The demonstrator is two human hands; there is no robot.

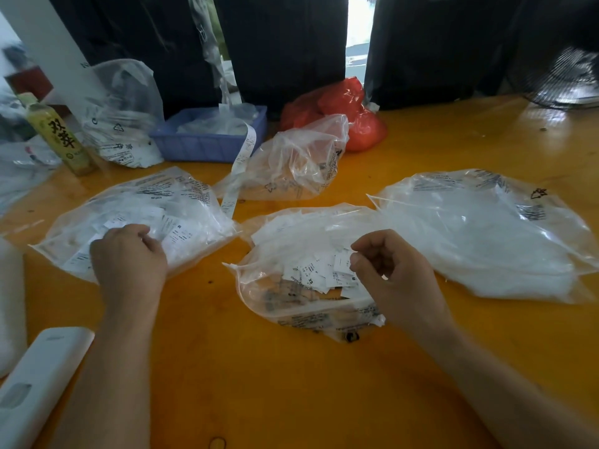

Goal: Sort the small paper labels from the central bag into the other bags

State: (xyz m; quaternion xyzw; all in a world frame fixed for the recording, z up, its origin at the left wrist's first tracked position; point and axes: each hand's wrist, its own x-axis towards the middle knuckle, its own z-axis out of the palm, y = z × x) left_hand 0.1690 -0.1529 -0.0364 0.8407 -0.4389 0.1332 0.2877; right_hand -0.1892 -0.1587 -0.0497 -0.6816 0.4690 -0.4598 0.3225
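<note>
We see the small paper labels (319,270) heaped in the open mouth of the central bag (291,306), which lies flat on the orange table (291,384) directly ahead of us. Our right hand (393,277) hovers over the right edge of that heap, fingers curled inward with thumb and forefinger drawn together right at the labels; whether they actually pinch one we cannot tell. Our left hand (128,259) rests on the near edge of the left bag (136,218), its fingers curled down over the labels inside it; whether it holds anything we cannot tell either.

To the right of the central bag, touching its far right corner, lies the right bag (486,234), bulging with white contents. Behind the central bag sits a crumpled rear bag (291,163), with a long paper strip (238,170) trailing from the blue tray (207,137) down past it. A red bag (343,111) lies behind that. At far left stand a bottle (58,134) with a yellow-green label and another clear bag (123,118). A white device (35,384) lies near our left forearm.
</note>
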